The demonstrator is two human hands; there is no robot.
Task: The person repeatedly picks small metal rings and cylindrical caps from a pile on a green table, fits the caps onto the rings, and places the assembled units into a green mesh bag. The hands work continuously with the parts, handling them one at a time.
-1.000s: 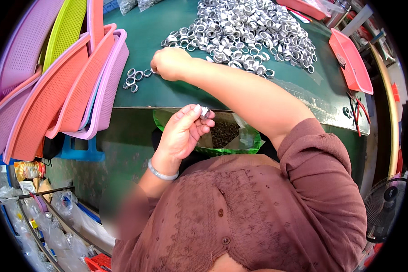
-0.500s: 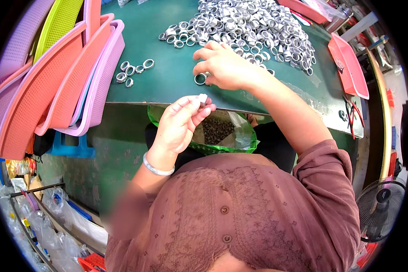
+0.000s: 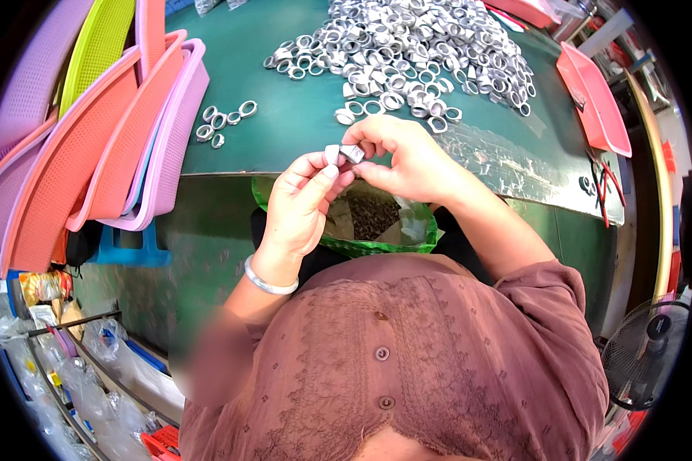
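Observation:
My left hand (image 3: pixel 298 203) is closed, pinching a pale, whitish ring-like piece (image 3: pixel 332 154) between thumb and fingertips. Right beside it, my right hand (image 3: pixel 411 163) grips a grey metal ring (image 3: pixel 352 154), its flat face turned up. The two pieces meet or nearly meet above the table's near edge; whether they touch I cannot tell. Beyond my hands spreads a big heap of silvery metal rings (image 3: pixel 430 54), with a few loose ones at its near side. To the left lies a small group of several rings (image 3: pixel 218 121).
Pink, purple and green perforated baskets (image 3: pixel 111 146) stand stacked at the left of the green table (image 3: pixel 284 115). A pink tray (image 3: pixel 592 107) and red-handled pliers (image 3: pixel 609 184) lie at the right. Below the edge, between my knees, sits a green bag (image 3: pixel 423 238) of small dark pieces.
My right hand has come down and closer to my left, bringing a grey ring from the table against the piece held there. My left hand has shifted up slightly.

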